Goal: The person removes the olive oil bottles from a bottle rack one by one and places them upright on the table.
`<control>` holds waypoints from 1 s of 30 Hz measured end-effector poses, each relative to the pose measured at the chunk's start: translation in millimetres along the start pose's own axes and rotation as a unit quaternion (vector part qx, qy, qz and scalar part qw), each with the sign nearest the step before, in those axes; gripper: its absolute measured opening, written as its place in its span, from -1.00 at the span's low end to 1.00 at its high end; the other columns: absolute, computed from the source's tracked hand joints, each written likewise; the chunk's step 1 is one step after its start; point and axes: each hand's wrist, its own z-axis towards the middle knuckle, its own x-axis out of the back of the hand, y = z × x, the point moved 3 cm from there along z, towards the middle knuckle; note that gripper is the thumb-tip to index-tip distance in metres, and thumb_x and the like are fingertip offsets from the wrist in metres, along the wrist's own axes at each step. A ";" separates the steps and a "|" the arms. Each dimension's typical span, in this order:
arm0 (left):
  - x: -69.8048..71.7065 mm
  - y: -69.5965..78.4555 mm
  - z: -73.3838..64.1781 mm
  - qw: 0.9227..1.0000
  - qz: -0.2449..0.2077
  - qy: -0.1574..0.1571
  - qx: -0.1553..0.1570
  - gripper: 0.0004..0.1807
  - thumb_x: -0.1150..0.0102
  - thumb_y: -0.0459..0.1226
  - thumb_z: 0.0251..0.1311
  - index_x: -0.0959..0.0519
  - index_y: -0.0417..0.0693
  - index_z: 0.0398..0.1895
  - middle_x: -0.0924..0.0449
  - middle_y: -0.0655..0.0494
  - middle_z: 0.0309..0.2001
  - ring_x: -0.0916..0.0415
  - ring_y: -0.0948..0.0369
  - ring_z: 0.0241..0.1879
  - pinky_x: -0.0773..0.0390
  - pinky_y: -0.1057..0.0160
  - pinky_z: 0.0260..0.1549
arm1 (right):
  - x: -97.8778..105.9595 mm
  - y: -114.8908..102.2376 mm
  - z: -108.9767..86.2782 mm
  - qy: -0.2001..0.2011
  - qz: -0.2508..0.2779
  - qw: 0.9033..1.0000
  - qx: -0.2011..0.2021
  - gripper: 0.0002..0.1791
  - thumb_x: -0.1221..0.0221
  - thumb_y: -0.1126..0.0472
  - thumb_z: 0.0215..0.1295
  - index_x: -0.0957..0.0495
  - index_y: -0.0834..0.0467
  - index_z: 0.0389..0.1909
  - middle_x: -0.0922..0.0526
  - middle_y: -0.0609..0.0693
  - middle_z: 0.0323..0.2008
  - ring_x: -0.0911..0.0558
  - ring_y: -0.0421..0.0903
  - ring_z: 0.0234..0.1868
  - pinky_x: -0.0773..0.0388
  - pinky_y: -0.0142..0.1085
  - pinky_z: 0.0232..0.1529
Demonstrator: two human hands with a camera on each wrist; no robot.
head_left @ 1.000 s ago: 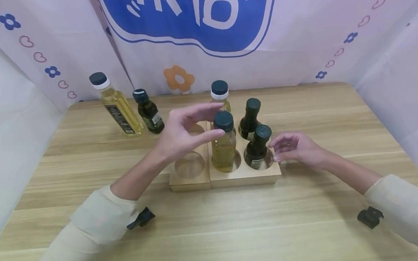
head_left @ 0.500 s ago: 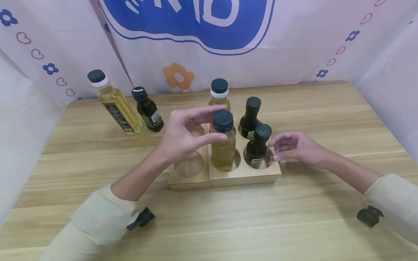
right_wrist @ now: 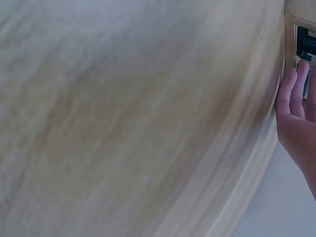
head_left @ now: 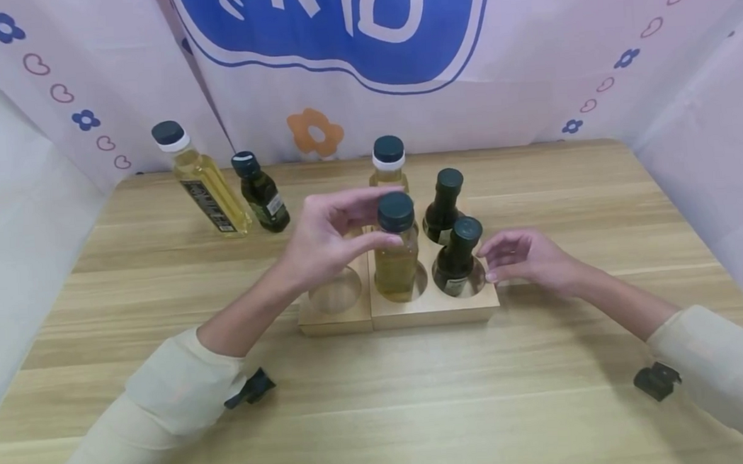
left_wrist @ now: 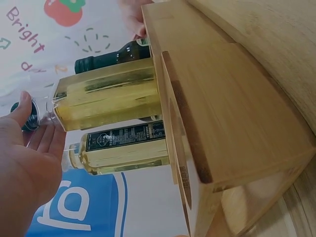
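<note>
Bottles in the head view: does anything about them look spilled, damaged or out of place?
No spill or damage shows. Only two bottles stand outside the rack, on its left, while four others sit inside it; they look set apart, though perhaps not wrong.

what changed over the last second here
Nothing visibly moved, and nothing was taken up or let go; only the head view shifted slightly, everything sliding up a little. The left hand stayed around the yellow bottle's top, the right hand beside the wooden holder.
</note>
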 end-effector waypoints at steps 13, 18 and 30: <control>-1.6 2.7 -0.4 1.000 -0.018 0.014 0.007 -0.42 -0.46 -0.64 0.02 -0.58 -0.43 0.20 -0.72 -0.22 0.07 -0.76 0.04 -0.04 -0.74 0.14 0.08 | -0.9 -2.2 0.7 0.002 -0.008 1.000 -0.001 -0.61 -0.37 0.57 0.11 -0.68 0.16 -0.07 -0.75 -0.07 -0.17 -0.72 -0.15 -0.14 -0.76 -0.35 -0.04; -2.2 1.8 -0.3 1.000 -0.025 0.016 0.007 -0.43 -0.43 -0.65 0.04 -0.57 -0.46 0.20 -0.71 -0.24 0.06 -0.76 -0.01 -0.04 -0.74 0.09 0.08 | -1.3 -2.0 -0.1 0.001 -0.003 1.000 0.000 -0.60 -0.36 0.58 0.10 -0.69 0.13 -0.09 -0.75 -0.09 -0.16 -0.72 -0.16 -0.13 -0.75 -0.36 -0.03; -2.5 3.6 -0.5 1.000 -0.025 0.016 0.001 -0.42 -0.41 -0.66 0.05 -0.55 -0.47 0.21 -0.71 -0.26 0.04 -0.76 -0.03 -0.06 -0.75 0.14 0.05 | -2.7 -6.0 -1.8 0.002 0.007 1.000 0.002 -0.62 -0.35 0.59 0.11 -0.68 0.20 -0.08 -0.75 -0.08 -0.16 -0.72 -0.14 -0.13 -0.75 -0.36 -0.02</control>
